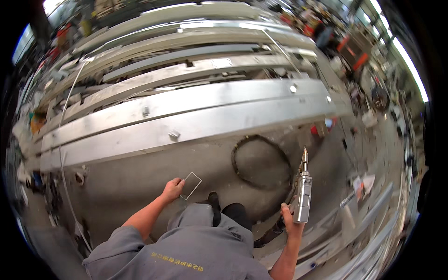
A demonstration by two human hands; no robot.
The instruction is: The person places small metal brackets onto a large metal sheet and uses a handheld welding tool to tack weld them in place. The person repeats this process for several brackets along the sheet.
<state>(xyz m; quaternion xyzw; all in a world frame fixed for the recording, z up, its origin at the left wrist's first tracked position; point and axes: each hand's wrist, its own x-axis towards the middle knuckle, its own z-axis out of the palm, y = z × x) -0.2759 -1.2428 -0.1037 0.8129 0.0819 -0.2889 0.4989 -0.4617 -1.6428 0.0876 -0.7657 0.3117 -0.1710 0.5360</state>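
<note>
My left hand (pixel 173 189) is closed on one side of a thin, pale rectangular frame (pixel 193 190), held in front of my body over the floor. My right hand (pixel 291 219) grips a silver welding gun (pixel 304 193) with a narrow copper-coloured nozzle tip pointing away from me. A thick dark hose (pixel 234 158) loops over the floor toward the gun. Beyond both hands lies a wide, shiny metal beam (pixel 214 123). A small metal block (pixel 174 134) rests on its top, apart from both hands.
Several long metal profiles (pixel 154 77) lie in parallel rows beyond the nearest beam. More metal lengths (pixel 368 214) are stacked at the lower right. A white rod or cord (pixel 64 172) crosses the left side. An orange-and-dark machine (pixel 357 46) stands at the far right among clutter.
</note>
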